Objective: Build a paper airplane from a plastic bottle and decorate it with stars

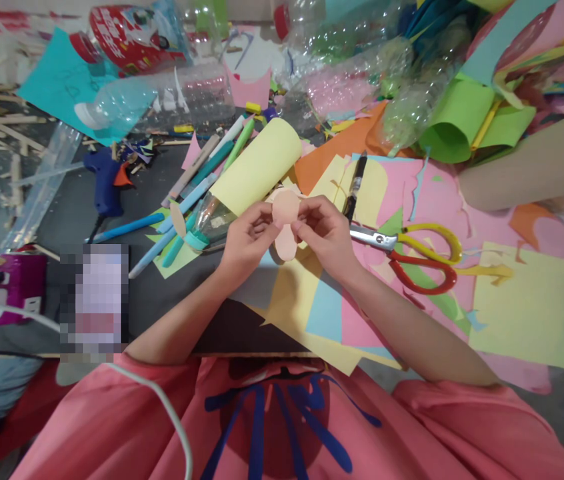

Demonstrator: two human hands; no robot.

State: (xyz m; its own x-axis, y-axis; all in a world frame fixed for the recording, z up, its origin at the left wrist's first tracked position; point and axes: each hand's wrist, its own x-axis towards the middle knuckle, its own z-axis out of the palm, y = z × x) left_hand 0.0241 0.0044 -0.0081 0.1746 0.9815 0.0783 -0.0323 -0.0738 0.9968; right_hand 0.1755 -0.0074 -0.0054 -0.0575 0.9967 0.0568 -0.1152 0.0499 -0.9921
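Observation:
My left hand [248, 241] and my right hand [329, 235] pinch a small pale peach paper cutout [286, 208] between thumbs and fingertips, one from each side. The cutout has rounded lobes, with one lobe hanging below my thumbs. Just beyond my left hand lies a clear bottle with a teal cap [197, 241], wrapped in a pale yellow paper sleeve [261, 163]. Right of my right hand rest scissors [425, 277] with one yellow and one red handle; a black pen [357, 183] lies above them.
A blue glue gun [105, 183], a phone [102, 293] and a purple box [15, 287] lie left. Plastic bottles [177, 93] crowd the back. Coloured paper sheets [527, 313] spread right, where another person's arm [532, 160] reaches in. Several markers [177, 213] lie left of the wrapped bottle.

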